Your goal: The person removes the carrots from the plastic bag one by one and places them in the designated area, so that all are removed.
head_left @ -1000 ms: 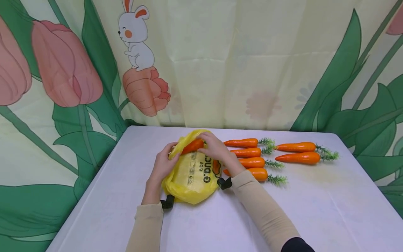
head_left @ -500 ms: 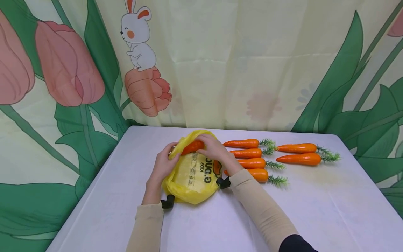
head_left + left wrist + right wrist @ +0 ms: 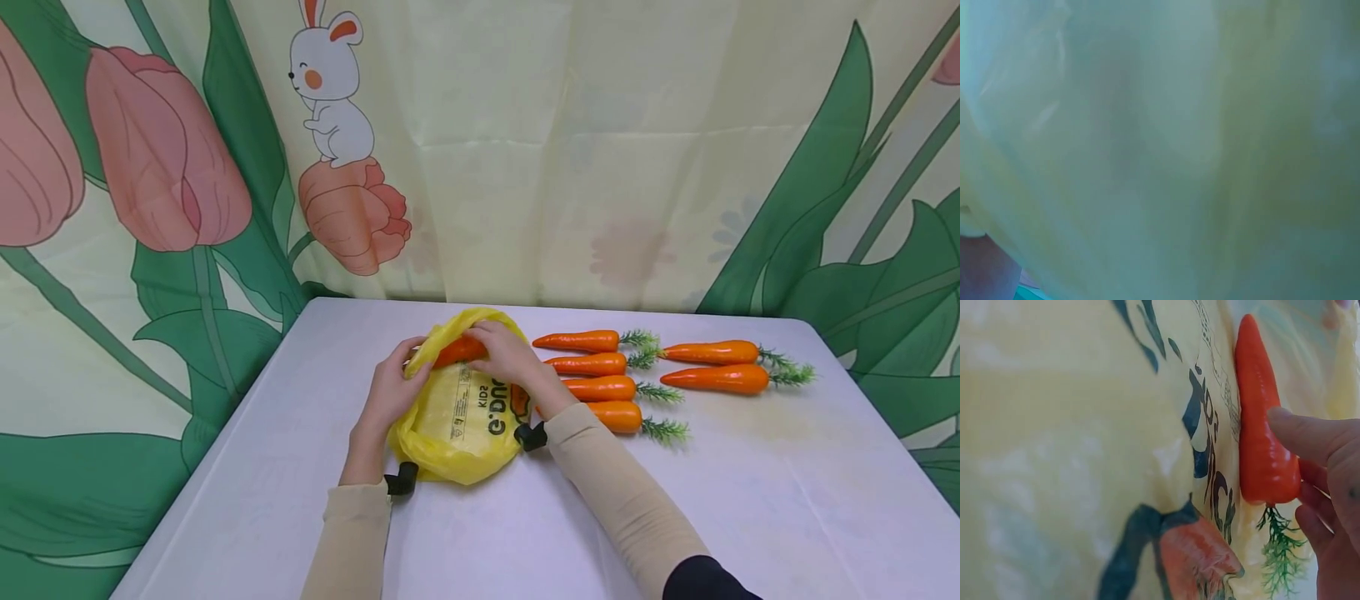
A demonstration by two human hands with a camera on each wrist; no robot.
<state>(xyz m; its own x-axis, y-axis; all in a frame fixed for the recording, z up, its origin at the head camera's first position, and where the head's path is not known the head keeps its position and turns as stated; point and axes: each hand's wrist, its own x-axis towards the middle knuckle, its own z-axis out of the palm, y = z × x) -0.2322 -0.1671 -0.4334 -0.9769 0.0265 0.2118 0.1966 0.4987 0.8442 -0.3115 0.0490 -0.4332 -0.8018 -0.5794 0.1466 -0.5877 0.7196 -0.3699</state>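
Observation:
A yellow plastic bag (image 3: 442,460) with printed lettering lies at the table's middle, its mouth held wide. My left hand (image 3: 390,385) grips the bag's left rim, thumb outside; some of its fingers are hidden by the plastic. Within the mouth, my right hand (image 3: 508,352) holds an orange carrot (image 3: 1260,444) with a green leafy top. In the right wrist view the thumb presses the carrot's side while fingers curl behind it. The carrot's tip points left in the head view. Blurred bag plastic (image 3: 1147,150) fills nearly the whole left wrist view.
Right of the bag, several more carrots (image 3: 600,388) lie in a column, partly behind the right forearm. Two others (image 3: 716,378) lie farther right. All rest on a white-covered table (image 3: 247,467) against a printed curtain (image 3: 540,208).
The hands, bag and held carrot stay almost in place. The right hand has shifted very slightly at the bag's mouth, and the head view has drifted a little.

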